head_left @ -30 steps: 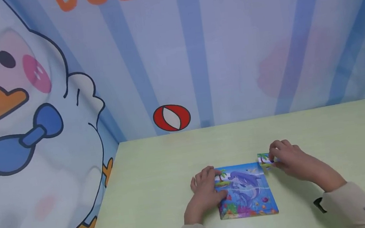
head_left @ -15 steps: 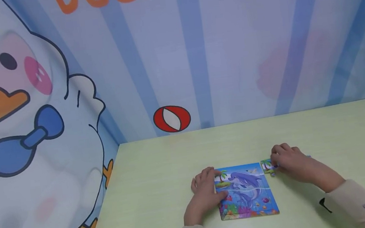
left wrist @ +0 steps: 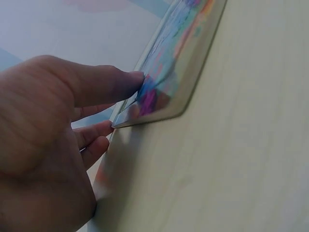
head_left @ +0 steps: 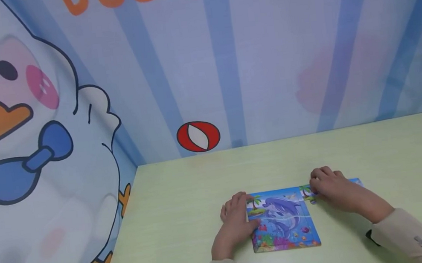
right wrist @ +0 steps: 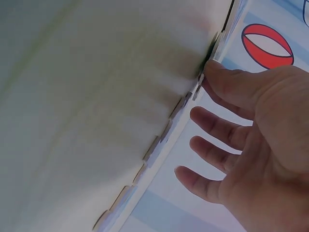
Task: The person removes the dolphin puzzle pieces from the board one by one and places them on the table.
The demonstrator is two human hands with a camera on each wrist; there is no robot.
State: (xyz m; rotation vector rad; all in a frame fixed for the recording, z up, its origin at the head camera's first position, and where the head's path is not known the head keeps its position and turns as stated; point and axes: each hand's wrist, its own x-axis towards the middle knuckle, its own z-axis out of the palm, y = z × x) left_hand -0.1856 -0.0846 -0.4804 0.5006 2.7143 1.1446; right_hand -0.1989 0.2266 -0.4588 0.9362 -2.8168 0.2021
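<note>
While the left hand (head_left: 235, 225) rests on the left margin of the dolphin picture (head_left: 283, 218), thumb and forefinger spread apart, the picture lies flat on the tabletop (head_left: 174, 221). By its upper right corner, the puzzle strip (head_left: 305, 192) now appears to touch it, where a narrow gap showed half a second ago. Pinching that strip is the right hand (head_left: 337, 193); the closed gap suggests the two top edges are being lined up.
</note>
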